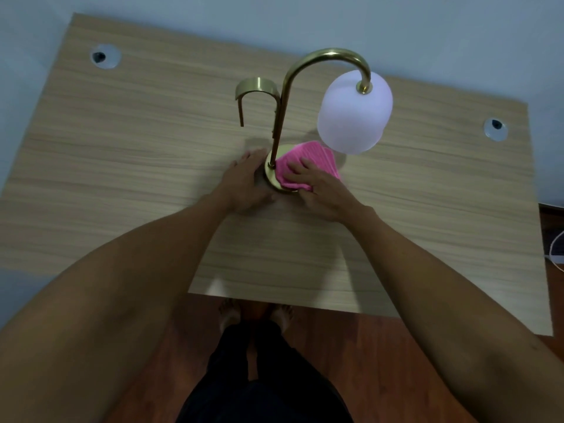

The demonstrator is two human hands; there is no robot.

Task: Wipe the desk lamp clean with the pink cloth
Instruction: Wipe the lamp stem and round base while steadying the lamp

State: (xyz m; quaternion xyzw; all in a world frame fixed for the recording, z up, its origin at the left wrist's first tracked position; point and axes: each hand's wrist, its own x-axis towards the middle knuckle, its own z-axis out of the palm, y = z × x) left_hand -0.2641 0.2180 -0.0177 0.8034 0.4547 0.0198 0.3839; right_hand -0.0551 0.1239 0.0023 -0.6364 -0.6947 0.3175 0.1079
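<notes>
Head | right hand (317,190) flat, pressing pink cloth (308,166) onto lamp base (270,175) | left hand (247,184) flat beside base

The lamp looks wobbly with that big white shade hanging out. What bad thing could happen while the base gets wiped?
The white shade hangs well off to one side of the small round base, so a hard push with the pink cloth might tip the lamp. The left hand beside the base probably helps prevent that. The right hand works right under the shade, so lifting it quickly could bump the shade.
</notes>
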